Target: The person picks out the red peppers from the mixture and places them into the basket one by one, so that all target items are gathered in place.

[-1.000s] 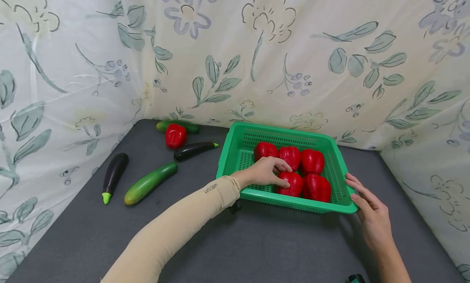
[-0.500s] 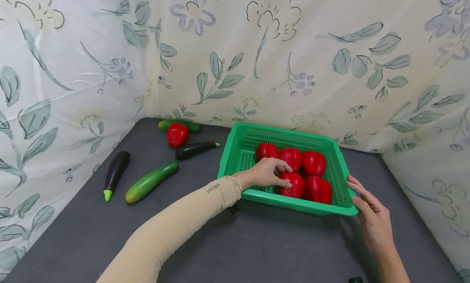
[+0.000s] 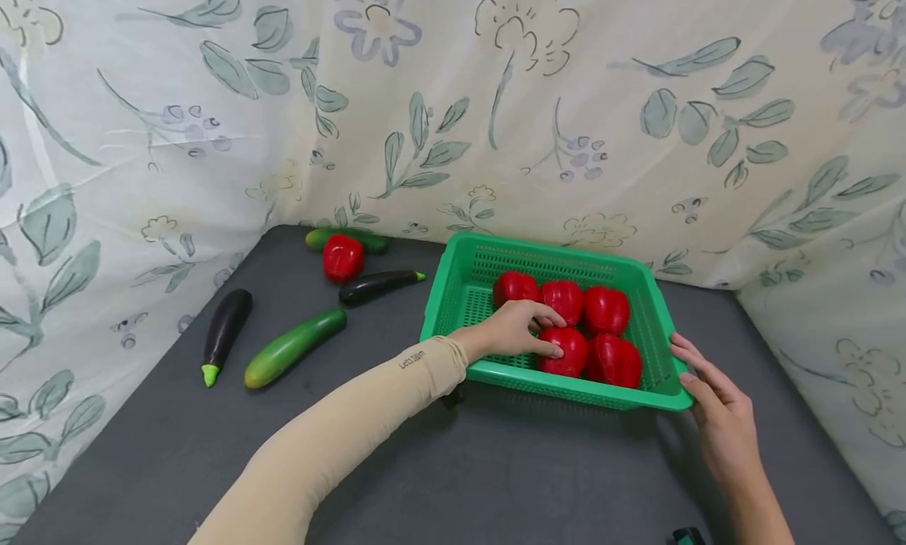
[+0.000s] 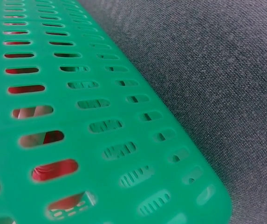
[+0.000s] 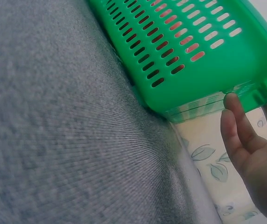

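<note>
A green plastic basket (image 3: 495,372) holds several red bell peppers in two rows. My left hand (image 3: 511,329) reaches over its front rim and grips the front-left bell pepper (image 3: 570,353), thumb on its near side and fingers curled over toward its back. In the left wrist view the basket's slotted wall (image 4: 100,154) fills most of the frame, with bits of red behind the slots. My right hand (image 3: 722,411) holds the basket's right end by the rim. In the right wrist view the fingers (image 5: 238,112) reach up against the rim at that end.
On the dark table (image 3: 552,474), left of the basket, lie two eggplants (image 3: 226,329), a large cucumber (image 3: 293,348), another red bell pepper (image 3: 343,258) and a second cucumber (image 3: 371,242) behind it. Flower-patterned cloth (image 3: 425,97) walls the back and sides. A small dark object (image 3: 686,535) shows at the bottom edge.
The view has shifted slightly. Both hands keep their places, the left on the bell pepper and the right on the basket's end.
</note>
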`<action>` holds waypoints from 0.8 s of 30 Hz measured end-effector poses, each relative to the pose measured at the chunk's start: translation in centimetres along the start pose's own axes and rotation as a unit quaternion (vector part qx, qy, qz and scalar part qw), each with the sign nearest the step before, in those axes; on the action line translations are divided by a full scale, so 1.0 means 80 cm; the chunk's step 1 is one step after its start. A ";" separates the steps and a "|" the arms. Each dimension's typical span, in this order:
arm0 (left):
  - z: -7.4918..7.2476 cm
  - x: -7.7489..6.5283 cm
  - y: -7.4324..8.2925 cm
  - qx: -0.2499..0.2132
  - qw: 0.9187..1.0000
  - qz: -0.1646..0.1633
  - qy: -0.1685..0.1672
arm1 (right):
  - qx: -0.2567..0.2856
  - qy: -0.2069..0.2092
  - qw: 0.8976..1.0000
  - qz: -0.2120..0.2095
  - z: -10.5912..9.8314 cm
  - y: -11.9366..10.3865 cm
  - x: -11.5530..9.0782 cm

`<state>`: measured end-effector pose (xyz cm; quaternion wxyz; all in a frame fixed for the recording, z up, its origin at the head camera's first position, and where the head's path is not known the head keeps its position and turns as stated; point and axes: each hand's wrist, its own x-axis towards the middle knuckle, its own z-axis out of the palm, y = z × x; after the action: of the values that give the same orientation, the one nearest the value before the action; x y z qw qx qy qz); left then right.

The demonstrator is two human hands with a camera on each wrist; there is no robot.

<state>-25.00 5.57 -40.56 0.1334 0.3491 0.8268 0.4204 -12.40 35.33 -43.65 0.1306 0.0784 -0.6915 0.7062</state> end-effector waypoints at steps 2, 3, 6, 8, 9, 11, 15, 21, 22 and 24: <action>0.000 0.000 0.000 0.002 1.000 0.002 0.000 | -0.001 -0.002 1.000 -0.002 0.000 0.000 0.001; 0.000 0.000 -0.001 0.003 1.000 0.002 0.000 | 0.000 -0.002 1.000 -0.002 0.000 0.001 0.001; 0.000 0.001 -0.002 0.006 1.000 0.003 0.000 | -0.002 0.000 1.000 -0.005 0.000 0.002 0.001; 0.000 0.002 -0.002 0.008 1.000 0.005 0.000 | -0.001 0.001 1.000 -0.009 0.000 0.003 0.000; -0.001 0.003 -0.002 0.007 1.000 0.006 0.001 | 0.001 0.001 1.000 -0.012 0.001 0.003 0.000; -0.002 0.002 -0.003 0.002 1.000 0.005 0.004 | 0.008 -0.004 1.000 -0.016 0.002 0.003 0.000; -0.004 0.002 -0.003 -0.012 1.000 0.014 0.013 | 0.023 -0.008 0.999 -0.024 0.003 0.002 0.001; -0.013 -0.003 0.003 -0.011 0.999 0.039 0.026 | 0.013 0.004 1.000 -0.017 0.001 -0.002 0.001; -0.016 -0.007 0.005 -0.009 0.999 0.041 0.028 | 0.013 0.003 1.000 -0.018 0.001 -0.002 0.001; -0.024 -0.016 0.007 -0.012 0.998 0.047 0.037 | 0.017 -0.003 1.000 -0.018 0.002 -0.002 0.001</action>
<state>-24.78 3.77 -39.04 0.0874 0.3703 0.8085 0.4489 -12.44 35.14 -43.44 0.1397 0.0956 -0.6779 0.7154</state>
